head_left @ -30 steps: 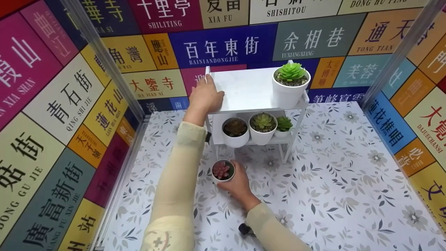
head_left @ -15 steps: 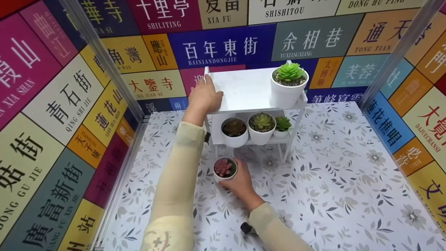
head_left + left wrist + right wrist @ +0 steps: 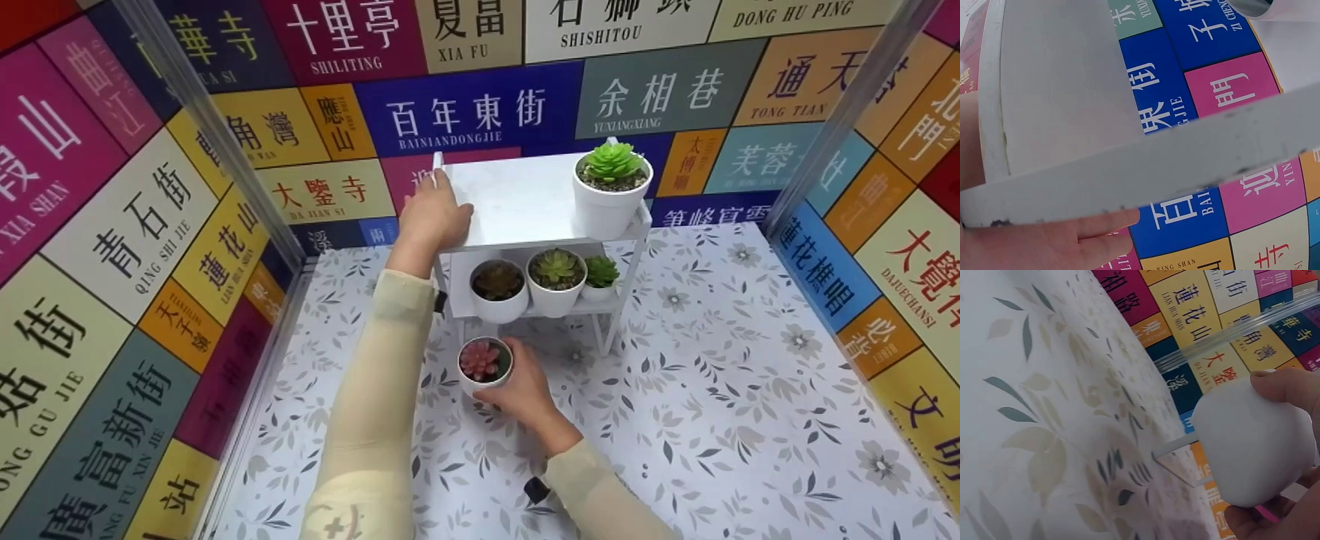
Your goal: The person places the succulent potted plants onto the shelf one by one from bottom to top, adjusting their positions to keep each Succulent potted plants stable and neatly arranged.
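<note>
A white two-tier plant stand [image 3: 517,199] stands at the back of the table. My left hand [image 3: 431,221] grips the left end of its top board. In the left wrist view, the fingers [image 3: 1103,230] lie along the frame and are partly hidden by it. My right hand [image 3: 525,386] holds a small white pot with a red succulent [image 3: 484,361] in front of the stand. The right wrist view has this white pot [image 3: 1255,441] between thumb and fingers, raised off the table. A bright green potted succulent [image 3: 611,187] sits at the top board's right end.
The lower shelf bears a dark brown potted succulent [image 3: 499,289], a green potted succulent [image 3: 556,279] and a smaller green plant [image 3: 600,276]. A floral cloth [image 3: 735,420] covers the table. Walls with coloured sign panels [image 3: 465,105] enclose the back and sides.
My right hand has lifted the potted red succulent a little and shifted it slightly right relative to the stand. My left hand keeps its hold on the stand. The head view has shifted slightly.
</note>
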A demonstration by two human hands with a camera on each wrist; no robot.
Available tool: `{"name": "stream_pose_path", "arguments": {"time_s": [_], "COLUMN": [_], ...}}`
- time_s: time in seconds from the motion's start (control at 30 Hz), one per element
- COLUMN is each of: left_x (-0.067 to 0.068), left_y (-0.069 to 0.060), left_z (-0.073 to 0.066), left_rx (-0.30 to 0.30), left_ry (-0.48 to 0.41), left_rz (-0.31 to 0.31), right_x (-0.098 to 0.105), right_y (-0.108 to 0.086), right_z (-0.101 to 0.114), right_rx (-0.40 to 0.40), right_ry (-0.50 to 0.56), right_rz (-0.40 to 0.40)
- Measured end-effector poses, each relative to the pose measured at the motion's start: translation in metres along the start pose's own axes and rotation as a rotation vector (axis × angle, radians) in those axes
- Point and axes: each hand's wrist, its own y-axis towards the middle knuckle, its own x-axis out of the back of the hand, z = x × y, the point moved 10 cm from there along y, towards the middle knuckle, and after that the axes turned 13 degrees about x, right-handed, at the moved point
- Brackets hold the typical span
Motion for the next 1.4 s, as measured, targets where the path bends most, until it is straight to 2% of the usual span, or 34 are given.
{"name": "stream_pose_path", "arguments": {"time_s": [0.2,0.5,0.83,1.1,1.4], "left_x": [0.001,0.000,0.000,-0.003,-0.001], "left_y": [0.000,0.001,0.000,0.001,0.001], "left_z": [-0.001,0.000,0.000,0.002,0.000], "left_rx": [-0.010,-0.008,-0.008,0.013,0.003], "left_ry": [0.000,0.007,-0.005,-0.017,-0.021], "left_rz": [-0.002,0.003,-0.004,0.007,0.007], "right_x": [0.014,0.024,0.038,0.049,0.059], "right_y": [0.003,0.002,-0.001,-0.004,-0.005], "right_z": [0.012,0.022,0.037,0.045,0.055], "right_rx": [-0.008,-0.015,0.010,0.034,0.033], "right_ry": [-0.008,-0.012,-0.015,0.040,0.010], "right_rz": [-0.008,-0.003,-0.057,-0.094,-0.113]}}
